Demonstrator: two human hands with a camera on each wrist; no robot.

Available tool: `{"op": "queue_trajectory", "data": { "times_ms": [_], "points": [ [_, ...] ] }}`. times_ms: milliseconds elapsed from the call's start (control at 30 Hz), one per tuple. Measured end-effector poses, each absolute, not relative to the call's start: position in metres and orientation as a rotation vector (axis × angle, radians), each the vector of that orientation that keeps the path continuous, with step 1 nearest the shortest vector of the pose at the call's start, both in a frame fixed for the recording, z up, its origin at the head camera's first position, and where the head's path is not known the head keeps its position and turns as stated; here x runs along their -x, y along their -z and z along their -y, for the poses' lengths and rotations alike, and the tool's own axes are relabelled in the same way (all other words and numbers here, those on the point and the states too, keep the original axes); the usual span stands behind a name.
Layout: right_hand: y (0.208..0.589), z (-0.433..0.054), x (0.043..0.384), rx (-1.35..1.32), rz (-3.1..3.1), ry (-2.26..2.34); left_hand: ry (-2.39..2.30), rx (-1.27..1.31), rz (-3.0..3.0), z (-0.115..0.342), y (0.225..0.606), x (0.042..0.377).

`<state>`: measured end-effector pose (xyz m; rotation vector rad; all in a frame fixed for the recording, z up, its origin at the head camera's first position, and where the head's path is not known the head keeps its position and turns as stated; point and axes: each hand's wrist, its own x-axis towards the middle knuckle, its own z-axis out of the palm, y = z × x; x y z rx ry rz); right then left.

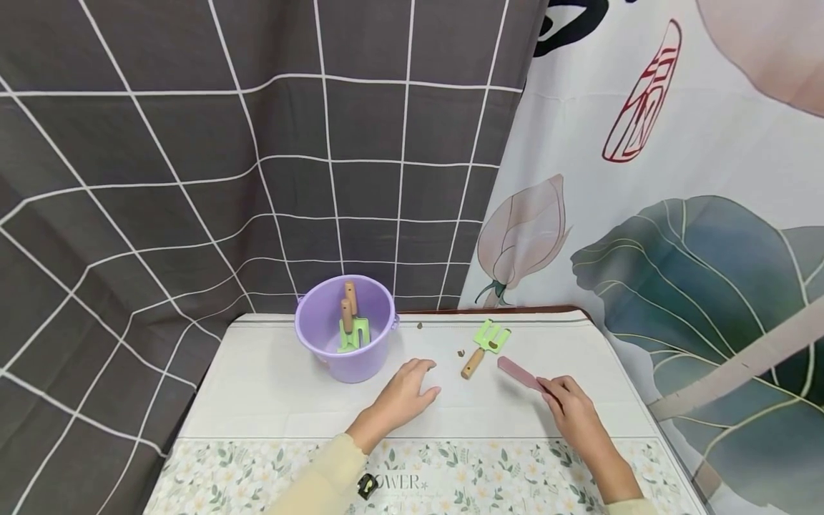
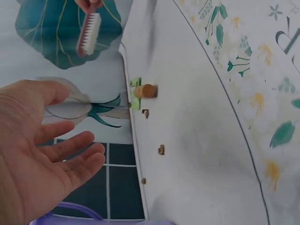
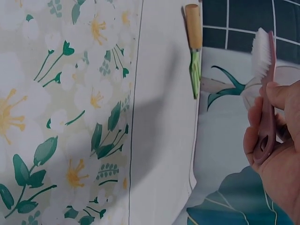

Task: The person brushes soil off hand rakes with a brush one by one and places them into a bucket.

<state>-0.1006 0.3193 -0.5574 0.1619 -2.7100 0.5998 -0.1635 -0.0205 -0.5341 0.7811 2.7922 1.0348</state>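
Note:
My right hand point(image 1: 574, 415) grips a pink scrub brush point(image 1: 518, 373) by its handle, above the right side of the table. White bristles point(image 3: 261, 54) show on the brush in the right wrist view. My left hand point(image 1: 398, 399) is held over the table with nothing in it, thumb apart from the relaxed fingers. Between the hands, farther back, lies a small green garden fork point(image 1: 492, 336) with a wooden handle. Brown crumbs point(image 2: 161, 149) are scattered near it. A purple bucket point(image 1: 354, 368) stands left of the left hand, with green wooden-handled tools point(image 1: 351, 332) inside.
The table point(image 1: 270, 386) has a white cloth with a floral front band. Behind it hangs a dark grid-patterned curtain point(image 1: 360, 186), and to the right a white cloth with painted leaves point(image 1: 695, 286). A small black object point(image 1: 368, 486) sits by the left sleeve.

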Motion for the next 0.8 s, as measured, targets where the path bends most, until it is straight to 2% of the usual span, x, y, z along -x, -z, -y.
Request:
{"op": "queue_trajectory", "data": {
  "times_ms": [800],
  "points": [
    [0.561, -0.322, 0.098, -0.205, 2.727, -0.597, -0.931, -0.61, -2.761, -0.046, 0.565, 0.201]
  ]
}}
